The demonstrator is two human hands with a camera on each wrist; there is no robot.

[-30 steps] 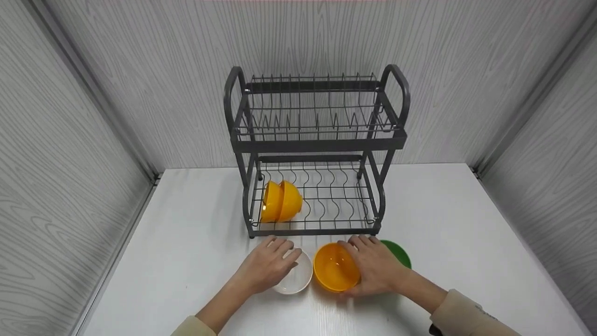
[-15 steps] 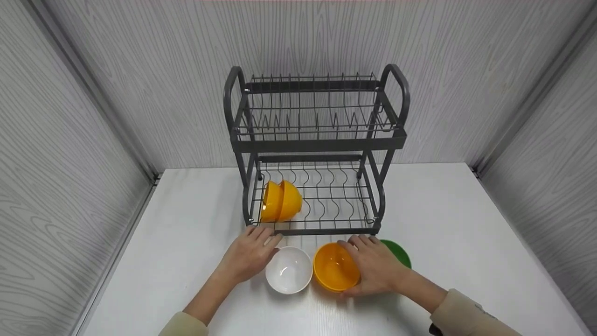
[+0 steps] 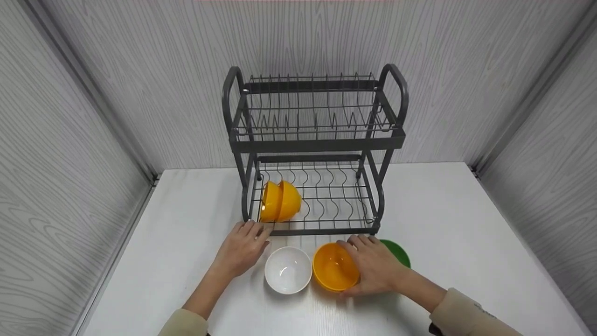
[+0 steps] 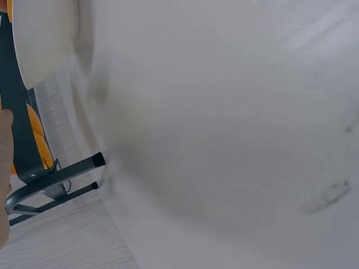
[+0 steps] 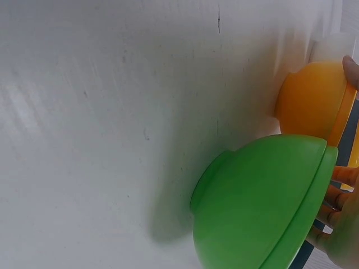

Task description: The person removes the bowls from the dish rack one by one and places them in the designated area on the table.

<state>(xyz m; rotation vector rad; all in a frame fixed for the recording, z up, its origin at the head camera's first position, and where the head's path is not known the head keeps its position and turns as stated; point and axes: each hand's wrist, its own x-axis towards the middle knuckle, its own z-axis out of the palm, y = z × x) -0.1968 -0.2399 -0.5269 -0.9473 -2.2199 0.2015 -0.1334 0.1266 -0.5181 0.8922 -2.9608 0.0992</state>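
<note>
My right hand [image 3: 375, 266] grips the right side of an orange bowl [image 3: 332, 273], its thumb at the near rim and its fingers at the far rim. A green bowl [image 5: 258, 196] stands to the right, partly hidden under that hand in the head view. My left hand [image 3: 240, 249] is at the front left corner of the dark two-tier dish rack [image 3: 322, 232], fingertips right at the lower front bar and holding no bowl. Between the hands stands a white bowl [image 3: 288, 270], upright on the table. Two yellow bowls [image 3: 289, 201] lean on their sides in the rack's lower tier, at the left.
The rack's upper tier [image 3: 317, 143] has upright wire dividers and a curved handle at each end. Wood-patterned grey panels [image 3: 79, 186] enclose the white table [image 3: 466, 242] at the back and sides.
My left hand has moved away from over the white bowl, left and forward to the rack's corner, uncovering the bowl. The right hand has stayed on the orange bowl.
</note>
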